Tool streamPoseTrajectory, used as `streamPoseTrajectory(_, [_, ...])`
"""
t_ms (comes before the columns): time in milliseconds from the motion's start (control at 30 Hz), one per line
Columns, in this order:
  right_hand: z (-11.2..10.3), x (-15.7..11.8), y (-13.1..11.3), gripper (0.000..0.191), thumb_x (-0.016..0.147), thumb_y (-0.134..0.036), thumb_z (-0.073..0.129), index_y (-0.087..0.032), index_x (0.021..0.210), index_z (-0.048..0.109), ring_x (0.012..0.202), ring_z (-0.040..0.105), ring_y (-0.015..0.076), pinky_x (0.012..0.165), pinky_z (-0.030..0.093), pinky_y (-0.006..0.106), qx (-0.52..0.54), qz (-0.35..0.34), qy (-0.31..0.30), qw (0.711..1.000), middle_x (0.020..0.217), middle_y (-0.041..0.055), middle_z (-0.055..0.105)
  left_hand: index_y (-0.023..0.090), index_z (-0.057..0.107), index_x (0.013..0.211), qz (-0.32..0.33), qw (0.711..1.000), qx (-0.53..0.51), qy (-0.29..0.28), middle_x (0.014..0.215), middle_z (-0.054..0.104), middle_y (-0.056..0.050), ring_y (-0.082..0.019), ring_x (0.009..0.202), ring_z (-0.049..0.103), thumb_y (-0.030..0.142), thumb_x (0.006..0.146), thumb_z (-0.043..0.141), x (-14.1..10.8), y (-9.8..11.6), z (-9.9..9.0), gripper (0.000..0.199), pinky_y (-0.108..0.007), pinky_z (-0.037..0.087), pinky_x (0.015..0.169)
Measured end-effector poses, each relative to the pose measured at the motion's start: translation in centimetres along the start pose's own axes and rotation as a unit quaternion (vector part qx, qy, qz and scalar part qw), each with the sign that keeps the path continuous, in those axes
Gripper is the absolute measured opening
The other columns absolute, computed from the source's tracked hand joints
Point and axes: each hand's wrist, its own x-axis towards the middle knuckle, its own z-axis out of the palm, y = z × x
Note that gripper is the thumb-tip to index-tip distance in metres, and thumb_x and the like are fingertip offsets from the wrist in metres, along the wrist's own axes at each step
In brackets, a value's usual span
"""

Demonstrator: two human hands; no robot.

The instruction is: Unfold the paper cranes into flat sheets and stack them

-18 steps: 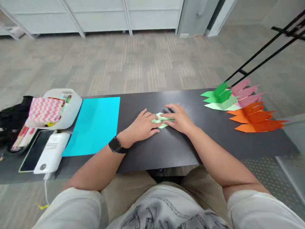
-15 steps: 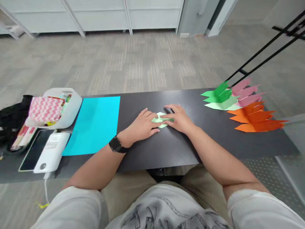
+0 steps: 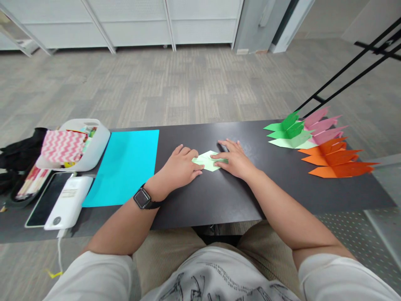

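A small piece of pale green folded origami paper lies on the dark table between my hands. My left hand grips its left end, thumb and curled index finger at the tip. On the other side my right hand has its thumb and index finger on the right end, pinching a narrow folded layer. The other right fingers stretch forward on the table beside a small dark object partly hidden under them. The underside of the paper is out of sight.
A cyan sheet lies left of my hands. Further left are a white basket, a phone and a white power bank with a cable. Green, pink and orange folded papers stand at the right.
My left hand has slid left along the paper to its end, so more of the middle shows. My right hand stays at the right end.
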Motion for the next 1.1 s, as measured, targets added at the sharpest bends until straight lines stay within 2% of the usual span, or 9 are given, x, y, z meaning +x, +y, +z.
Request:
streamPoseTrajectory(133, [-0.1, 0.0, -0.1, 0.035, 0.091, -0.036, 0.085, -0.044, 0.125, 0.082, 0.160, 0.039, 0.0413, 0.129, 0.023, 0.078, -0.001, 0.000, -0.007, 1.000, 0.165, 0.0032, 0.054, 0.037, 0.085, 0.119, -0.023, 1.000, -0.008, -0.012, 0.119, 0.068, -0.009, -0.030, 0.113, 0.059, 0.037, 0.100, 0.070, -0.3, -0.3, -0.1, 0.024, -0.056, 0.041, 0.116])
streamPoseTrajectory(333, [-0.3, -0.1, -0.4, 0.035, 0.092, -0.036, 0.085, -0.042, 0.127, 0.082, 0.161, 0.039, 0.0422, 0.130, 0.022, 0.077, -0.008, 0.009, -0.013, 1.000, 0.165, 0.0061, 0.054, 0.033, 0.086, 0.115, -0.020, 0.999, -0.025, -0.022, 0.119, 0.069, -0.009, -0.029, 0.109, 0.060, 0.038, 0.100, 0.069, -0.5, -1.0, -0.3, 0.023, -0.048, 0.046, 0.101])
streamPoseTrajectory(433, [-0.4, 0.0, -0.5, 0.036, 0.092, -0.036, 0.084, -0.043, 0.127, 0.081, 0.160, 0.039, 0.0423, 0.130, 0.022, 0.077, -0.008, 0.010, -0.021, 1.000, 0.166, 0.0059, 0.054, 0.026, 0.087, 0.098, -0.021, 0.999, -0.028, 0.008, 0.119, 0.070, -0.009, -0.028, 0.106, 0.061, 0.039, 0.098, 0.072, -0.1, -1.5, -0.4, 0.020, -0.047, 0.047, 0.097])
streamPoseTrajectory(533, [-0.4, 0.0, -0.4, 0.036, 0.093, -0.036, 0.084, -0.044, 0.128, 0.081, 0.160, 0.040, 0.0421, 0.129, 0.021, 0.078, -0.008, 0.007, -0.020, 1.000, 0.165, 0.0046, 0.054, 0.022, 0.083, 0.099, -0.023, 0.997, -0.044, 0.057, 0.115, 0.073, -0.009, -0.026, 0.100, 0.063, 0.034, 0.100, 0.070, 0.6, -1.9, 0.0, 0.018, -0.044, 0.049, 0.093])
streamPoseTrajectory(667, [-0.4, 0.0, -0.3, 0.035, 0.094, -0.037, 0.082, -0.044, 0.129, 0.080, 0.159, 0.041, 0.0415, 0.129, 0.022, 0.078, -0.010, -0.003, -0.021, 1.000, 0.164, 0.0056, 0.055, 0.021, 0.079, 0.107, 0.004, 0.990, -0.106, 0.093, 0.114, 0.075, -0.008, -0.025, 0.101, 0.066, 0.028, 0.103, 0.065, 1.6, -1.7, 1.8, 0.016, -0.041, 0.051, 0.096])
streamPoseTrajectory(833, [-0.3, -0.1, -0.1, 0.035, 0.095, -0.037, 0.080, -0.043, 0.130, 0.080, 0.158, 0.043, 0.0401, 0.130, 0.021, 0.077, -0.011, -0.018, -0.017, 1.000, 0.161, 0.0060, 0.057, 0.023, 0.080, 0.110, 0.035, 0.986, -0.142, 0.079, 0.118, 0.077, -0.006, -0.024, 0.103, 0.069, 0.034, 0.103, 0.068, 2.5, -1.3, 4.3, 0.018, -0.040, 0.053, 0.097])
streamPoseTrajectory(1000, [-0.9, -0.3, -0.2, 0.031, 0.102, -0.041, 0.071, -0.043, 0.132, 0.079, 0.155, 0.047, 0.0380, 0.129, 0.022, 0.077, 0.005, -0.032, -0.017, 0.999, 0.158, 0.0064, 0.060, 0.024, 0.083, 0.106, 0.027, 0.991, -0.113, 0.070, 0.116, 0.079, -0.006, -0.023, 0.102, 0.071, 0.036, 0.106, 0.061, 2.6, -1.2, 4.1, 0.025, -0.041, 0.052, 0.095])
streamPoseTrajectory(1100, [-1.7, -0.6, -0.3, 0.040, 0.095, -0.049, 0.079, -0.040, 0.134, 0.078, 0.154, 0.048, 0.0398, 0.128, 0.018, 0.080, 0.012, -0.050, -0.029, 0.998, 0.157, 0.0076, 0.061, 0.023, 0.082, 0.107, 0.017, 0.991, -0.109, 0.072, 0.111, 0.081, -0.006, -0.022, 0.101, 0.073, 0.031, 0.108, 0.054, 2.5, -0.8, 3.4, 0.029, -0.040, 0.051, 0.096])
